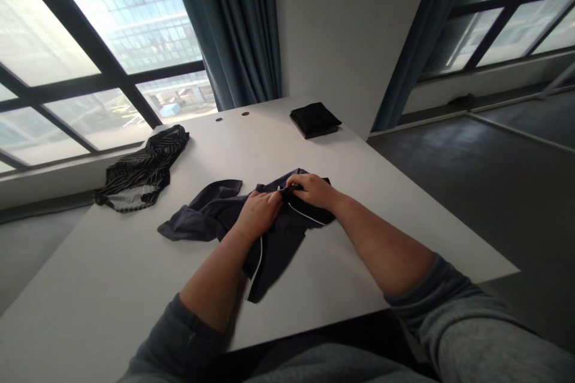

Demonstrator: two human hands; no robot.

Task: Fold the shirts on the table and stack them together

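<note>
A dark grey garment with black bands edged in white piping lies crumpled on the white table. Its exact kind cannot be made out. My left hand is closed on its bunched middle. Close by on the right, my right hand pinches the same cloth near a dark edge. A small white bit, perhaps a cord or tag, shows between my hands. Part of the garment spreads to the left, and another part hangs toward me below my left hand. My fingertips are partly hidden in the folds.
A black patterned garment lies loosely at the table's left edge. Folded black cloth sits at the far right corner. Two round cable holes are near the back edge. Beyond stand blue curtains, windows and a pale wall.
</note>
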